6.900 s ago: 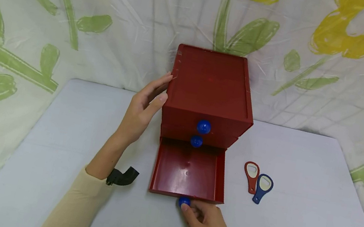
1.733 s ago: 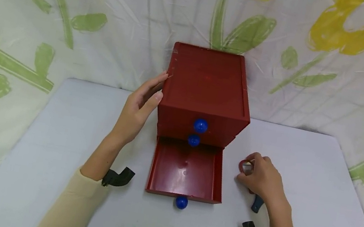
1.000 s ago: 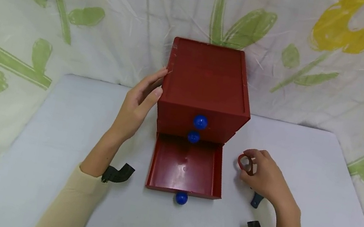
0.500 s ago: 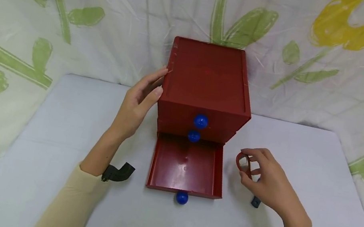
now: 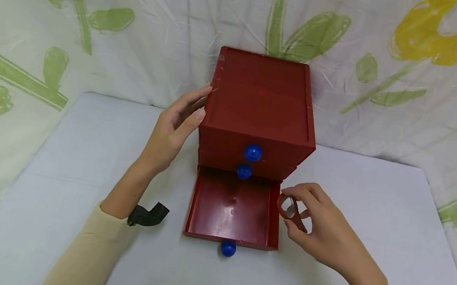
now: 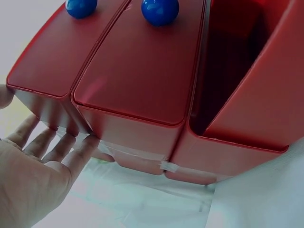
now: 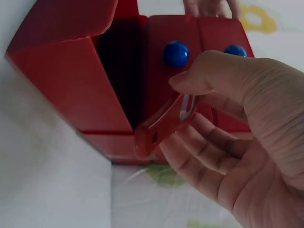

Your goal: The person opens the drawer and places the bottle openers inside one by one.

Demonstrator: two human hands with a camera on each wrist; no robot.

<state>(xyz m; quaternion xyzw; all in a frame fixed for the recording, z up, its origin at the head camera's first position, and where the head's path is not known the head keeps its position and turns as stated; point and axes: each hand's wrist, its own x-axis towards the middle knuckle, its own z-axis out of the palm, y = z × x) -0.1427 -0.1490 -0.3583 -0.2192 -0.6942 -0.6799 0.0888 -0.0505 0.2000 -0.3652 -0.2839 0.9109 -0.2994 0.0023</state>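
A red three-drawer cabinet (image 5: 261, 97) with blue knobs stands at the table's back; its bottom drawer (image 5: 225, 213) is pulled out and looks bare inside. Against the cabinet's left side rests my left hand (image 5: 166, 141), fingers extended, also seen beneath the two closed drawers in the left wrist view. My right hand (image 5: 327, 231) pinches a red bottle opener (image 5: 298, 221) between thumb and fingers, at the open drawer's right wall. In the right wrist view the opener's handle (image 7: 159, 127) points away from the palm. The blue bottle opener is hidden, apparently behind my right hand.
A white-covered table (image 5: 82, 162) lies under everything. Behind it hangs a flower-patterned curtain (image 5: 147, 57). The bottom drawer's blue knob (image 5: 228, 249) sticks out toward the front. Black curved pieces (image 5: 149, 214) sit at both wrists.
Earlier my right hand let go of the bottom drawer's knob and took the red bottle opener from the table. It has since carried it left to the drawer's edge. My left hand stayed put.
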